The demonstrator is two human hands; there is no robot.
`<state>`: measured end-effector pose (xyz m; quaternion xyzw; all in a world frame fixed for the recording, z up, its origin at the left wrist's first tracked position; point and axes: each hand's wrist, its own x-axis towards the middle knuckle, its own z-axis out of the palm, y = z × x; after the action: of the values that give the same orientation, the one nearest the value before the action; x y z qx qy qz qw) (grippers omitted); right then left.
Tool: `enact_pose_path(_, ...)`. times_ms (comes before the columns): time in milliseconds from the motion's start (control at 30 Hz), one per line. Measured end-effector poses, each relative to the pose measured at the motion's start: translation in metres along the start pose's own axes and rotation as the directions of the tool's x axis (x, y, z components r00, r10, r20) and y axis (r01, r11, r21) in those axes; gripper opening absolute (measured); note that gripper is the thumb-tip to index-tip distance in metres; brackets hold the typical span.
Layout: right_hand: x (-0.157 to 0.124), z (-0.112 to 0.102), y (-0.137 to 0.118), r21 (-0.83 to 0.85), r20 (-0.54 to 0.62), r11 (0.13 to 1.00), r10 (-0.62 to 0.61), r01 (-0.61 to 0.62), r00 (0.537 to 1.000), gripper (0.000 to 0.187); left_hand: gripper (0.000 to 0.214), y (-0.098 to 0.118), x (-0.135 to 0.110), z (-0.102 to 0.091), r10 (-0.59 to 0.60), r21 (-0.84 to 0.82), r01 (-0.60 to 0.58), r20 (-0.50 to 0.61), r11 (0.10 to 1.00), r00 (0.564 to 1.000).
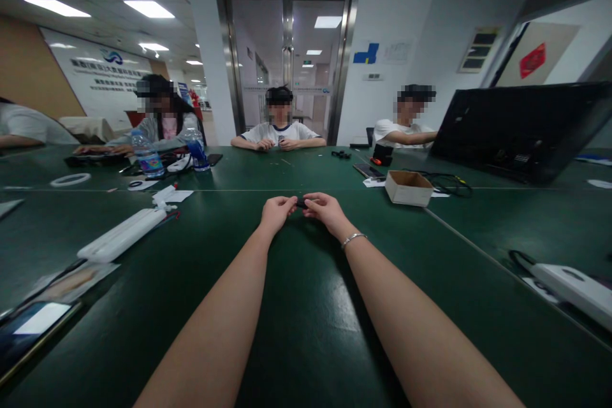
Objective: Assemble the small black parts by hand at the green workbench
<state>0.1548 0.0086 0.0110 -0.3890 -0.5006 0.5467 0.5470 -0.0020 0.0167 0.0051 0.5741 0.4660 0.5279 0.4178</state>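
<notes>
Both my arms reach forward over the dark green table (306, 293). Between my hands is a small black object (301, 203), too small and too covered by fingers for its kind to show. The fingertips of my left hand (277, 211) pinch its left end. My right hand (326, 209), with a silver bracelet (354, 240) at the wrist, closes thumb and fingers on its right end. The object is held just over the tabletop or touches it; I cannot tell which.
An open cardboard box (408, 189) stands right of my hands, near a phone (368, 170) and black cables (454, 183). A white power strip (124, 236) and a lit phone (36, 331) lie left. Water bottles (147, 156) and a large monitor (521, 134) stand farther off. Several people sit around.
</notes>
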Motion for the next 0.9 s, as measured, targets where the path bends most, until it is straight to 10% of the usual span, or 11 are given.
enact_pose_path(267,-0.0006,-0.002,0.0007,0.032,-0.024,0.996,0.085,-0.084,0.996,0.008,0.024,0.0022,-0.0042,-0.0012,0.146,-0.07,-0.14,0.086,0.988,0.986)
enact_pose_path(467,-0.0008,-0.002,0.0013,0.016,-0.006,0.996,0.085,-0.085,0.996,0.008,0.03,0.0013,-0.0046,0.0035,-0.06,0.003,0.06,0.04,0.998,0.997)
enact_pose_path(900,0.0003,-0.0048,0.0041,0.054,0.025,0.997,0.055,-0.056,0.998,0.01,0.02,-0.0016,-0.0037,0.0048,-0.018,0.037,0.016,0.029,0.999,0.999)
